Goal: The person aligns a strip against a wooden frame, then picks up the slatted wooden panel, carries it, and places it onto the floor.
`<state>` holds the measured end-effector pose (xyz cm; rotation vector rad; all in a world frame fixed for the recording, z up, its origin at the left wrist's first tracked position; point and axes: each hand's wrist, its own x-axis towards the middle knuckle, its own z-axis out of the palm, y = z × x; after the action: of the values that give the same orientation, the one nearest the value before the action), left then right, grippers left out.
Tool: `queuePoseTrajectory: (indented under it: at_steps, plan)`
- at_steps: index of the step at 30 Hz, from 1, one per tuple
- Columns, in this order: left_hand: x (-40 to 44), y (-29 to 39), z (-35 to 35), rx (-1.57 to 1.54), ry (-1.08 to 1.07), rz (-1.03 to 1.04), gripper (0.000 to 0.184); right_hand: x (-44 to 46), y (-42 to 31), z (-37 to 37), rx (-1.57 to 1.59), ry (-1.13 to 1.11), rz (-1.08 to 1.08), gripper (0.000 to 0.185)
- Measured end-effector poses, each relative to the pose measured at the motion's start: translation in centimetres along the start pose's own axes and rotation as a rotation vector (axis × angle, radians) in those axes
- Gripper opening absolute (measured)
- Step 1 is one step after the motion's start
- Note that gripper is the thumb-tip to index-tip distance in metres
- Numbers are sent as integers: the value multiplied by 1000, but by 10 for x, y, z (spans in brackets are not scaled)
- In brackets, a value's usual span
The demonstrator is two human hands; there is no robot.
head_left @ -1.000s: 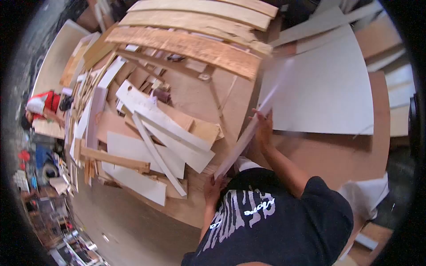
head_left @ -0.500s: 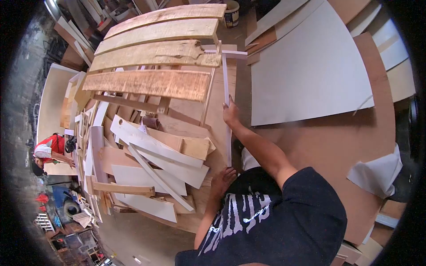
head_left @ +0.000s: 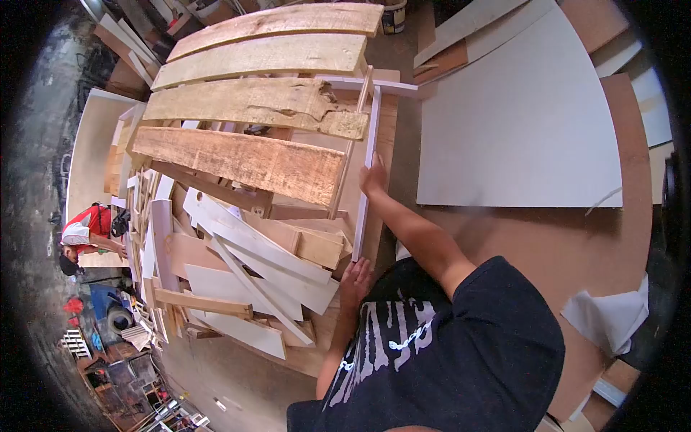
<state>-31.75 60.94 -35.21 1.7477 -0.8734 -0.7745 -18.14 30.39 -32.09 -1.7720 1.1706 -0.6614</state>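
A long, narrow white wooden strip (head_left: pixel 367 147) stretches away from me along the right edge of the bench. My right hand (head_left: pixel 373 176) is closed around it near its middle. At the near end, my left hand (head_left: pixel 354 279) has its fingers closed on the strip's tip. Just left of the strip is a slatted wooden frame (head_left: pixel 245 162) of rough planks; its thin side rail (head_left: pixel 348 162) runs close beside the strip. Another white strip (head_left: pixel 394 87) lies crosswise at the far end.
White and bare offcuts (head_left: pixel 252 245) are heaped on the bench left of my hands. A large white panel (head_left: pixel 518 122) lies on brown board (head_left: pixel 518 245) to the right. A crumpled white sheet (head_left: pixel 612 317) is at far right. Another person (head_left: pixel 90 234) bends over at far left.
The strip's near end has swung left and the strip now slants, closer to the frame's side rail. Both hands have moved with it. The whole view has shifted slightly.
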Motion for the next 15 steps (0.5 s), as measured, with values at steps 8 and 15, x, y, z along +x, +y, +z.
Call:
queuePoseTrajectory:
  at_steps: [8, 15]
  plan:
    - [12, 69, -4, -1311, 560, -609, 60, 2, 23, 7, 24, 4, -54, 64]
    - [16, 87, 0, -1156, 556, -532, 63, -7, 5, -22, -46, -128, 13, 67]
